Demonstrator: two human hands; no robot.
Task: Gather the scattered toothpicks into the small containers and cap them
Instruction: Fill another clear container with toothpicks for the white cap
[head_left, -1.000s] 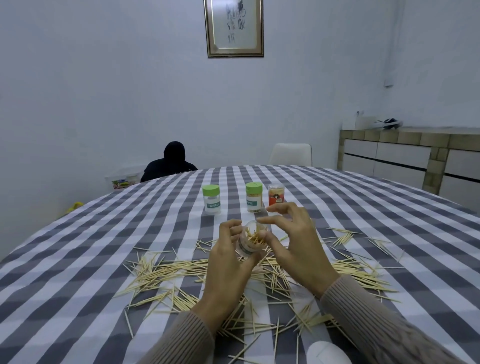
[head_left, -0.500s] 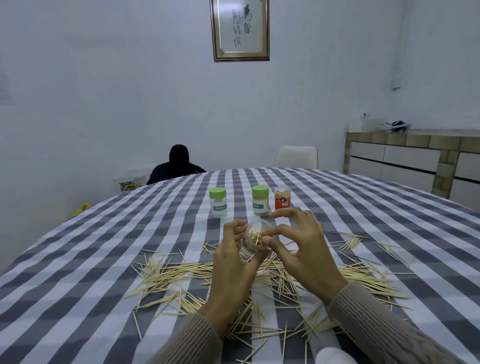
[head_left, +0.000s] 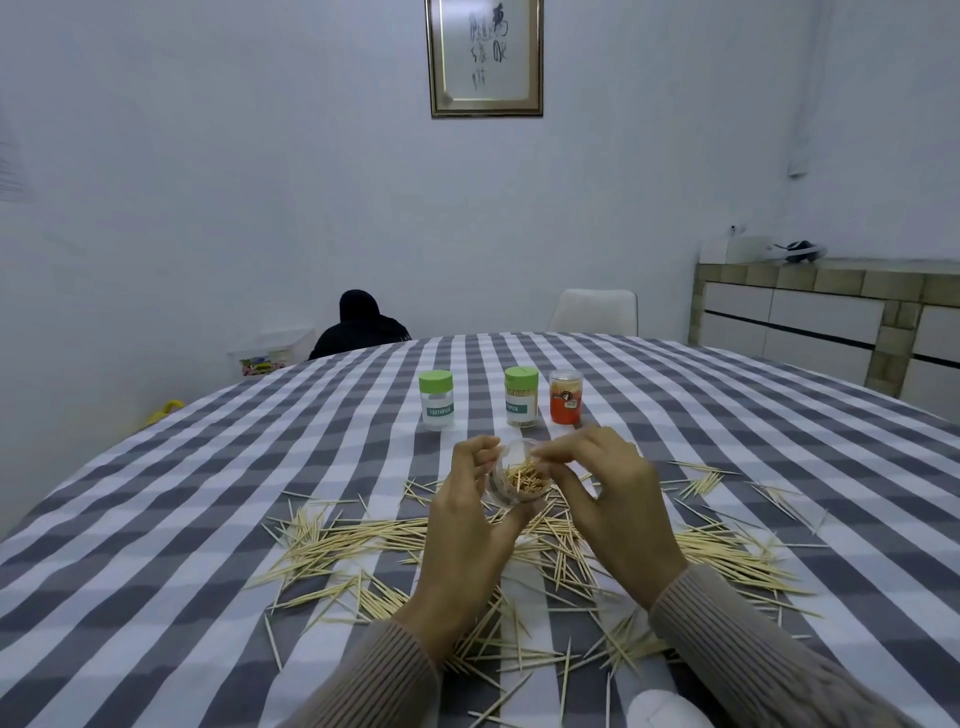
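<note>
1. Above the middle of the grey-and-white checked tabletop (head_left: 218, 519), a small clear plastic container (head_left: 511, 483) is held tilted toward the camera, its open mouth showing a bundle of toothpicks inside.
2. Left hand (head_left: 467, 525): the fingers are curled round the container's wall, the thumb on its near side.
3. Right hand (head_left: 608, 499): the fingers are bent over the mouth, fingertips close together at the rim; whether a toothpick is pinched there cannot be told.
4. Pale wooden scattered toothpicks (head_left: 332, 545) lie in a wide band across the cloth below and beside both hands.
5. Beyond the hands stand a green-capped white jar (head_left: 436, 400), a green-capped filled jar (head_left: 521, 397) and a red clear-lidded jar (head_left: 566, 397).
6. Judged step: loading and settling toothpicks in the held container.
7. For a clean result, picks should be aligned parallel before being fed in, the container kept tilted so they slide to the bottom, and the rim left free of stray ends so that a cap seats.
</note>
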